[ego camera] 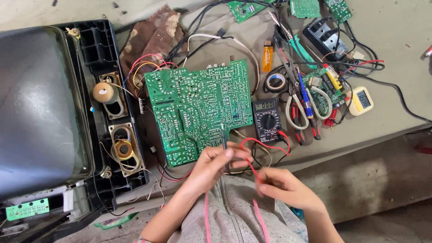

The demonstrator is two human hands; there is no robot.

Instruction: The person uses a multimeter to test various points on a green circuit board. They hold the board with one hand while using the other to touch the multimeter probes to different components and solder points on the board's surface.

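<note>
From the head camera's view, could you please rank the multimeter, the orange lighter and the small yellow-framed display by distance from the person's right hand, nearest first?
From the right hand:
1. The multimeter, just above the hand, beside the green circuit board.
2. The small yellow-framed display, up and to the right, past the pliers.
3. The orange lighter, farthest, above the multimeter.

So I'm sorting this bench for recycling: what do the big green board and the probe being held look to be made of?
The green circuit board looks like rigid laminate with a glossy green coating, dotted with shiny silvery solder points. The black probe in the left hand looks like matte plastic; its tip is too small to judge. The red lead at the right hand seems flexible plastic-sheathed wire.
</note>
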